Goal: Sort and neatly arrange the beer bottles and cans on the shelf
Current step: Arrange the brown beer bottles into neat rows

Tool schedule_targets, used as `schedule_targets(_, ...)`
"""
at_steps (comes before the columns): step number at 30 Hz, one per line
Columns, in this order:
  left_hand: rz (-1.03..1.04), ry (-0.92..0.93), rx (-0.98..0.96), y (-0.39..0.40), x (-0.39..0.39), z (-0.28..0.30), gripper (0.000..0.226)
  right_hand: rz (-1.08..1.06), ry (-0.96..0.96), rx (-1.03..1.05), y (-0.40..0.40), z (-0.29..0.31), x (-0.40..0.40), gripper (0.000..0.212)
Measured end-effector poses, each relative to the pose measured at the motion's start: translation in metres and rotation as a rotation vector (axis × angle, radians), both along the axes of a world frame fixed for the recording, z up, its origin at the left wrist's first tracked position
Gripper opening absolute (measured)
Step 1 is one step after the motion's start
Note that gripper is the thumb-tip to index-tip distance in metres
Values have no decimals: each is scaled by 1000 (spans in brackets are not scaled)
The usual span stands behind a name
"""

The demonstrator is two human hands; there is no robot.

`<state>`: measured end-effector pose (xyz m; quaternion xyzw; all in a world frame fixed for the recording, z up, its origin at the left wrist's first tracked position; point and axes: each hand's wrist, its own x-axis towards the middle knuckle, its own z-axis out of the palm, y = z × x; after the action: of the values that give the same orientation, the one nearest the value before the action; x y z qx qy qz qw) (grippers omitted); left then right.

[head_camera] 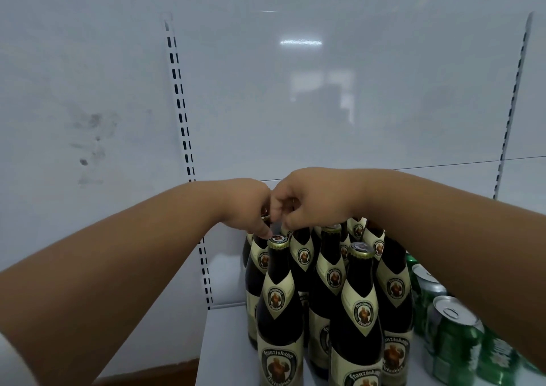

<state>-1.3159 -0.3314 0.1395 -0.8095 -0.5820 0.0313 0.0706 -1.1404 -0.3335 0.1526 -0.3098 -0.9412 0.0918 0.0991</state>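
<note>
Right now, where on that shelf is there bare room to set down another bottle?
A bare strip of white shelf lies left of the brown bottles, up to the shelf's left edge. Right is crowded: green cans sit close beside the bottles. Both hands crowd the rear bottle tops.

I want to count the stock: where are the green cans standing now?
In the head view, the green cans stand at the lower right on the white shelf, just right of the brown Franziskaner bottles, under the right forearm.

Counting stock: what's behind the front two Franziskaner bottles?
More of the same brown bottles in rows; both hands cover the rearmost tops, so the full count is hidden.
</note>
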Motion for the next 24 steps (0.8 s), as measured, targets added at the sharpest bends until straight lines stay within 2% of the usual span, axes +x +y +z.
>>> schedule_targets(2,1,-85,25,-7,-4,-3,21,20,-31,-93,-9,0,-2,10)
schedule_targets(5,38,-290,158,-22,-16,-14,33,34,-130,-144,-19,-4,-5,26)
schedule_targets(9,16,-779,372,-58,-27,-68,27,17,-181,-17,-23,-12,-11,22)
schedule_targets(13,-46,-1154,241,-88,-19,-142,16,-9,-205,36,-24,-8,-17,20)
schedule_targets(15,-74,-1150,229,-94,-9,-167,36,-18,-212,48,-24,-8,-21,18)
schedule_targets(17,-57,-1086,315,-94,0,-178,43,-19,-208,58,-23,-9,-26,16)
schedule_targets(20,-21,-1092,426,-92,3,-179,47,-11,-199,66,-22,-10,-29,15)
schedule_targets(24,-18,-1074,483,-89,3,-182,48,-23,-159,33,-20,-12,-27,16)
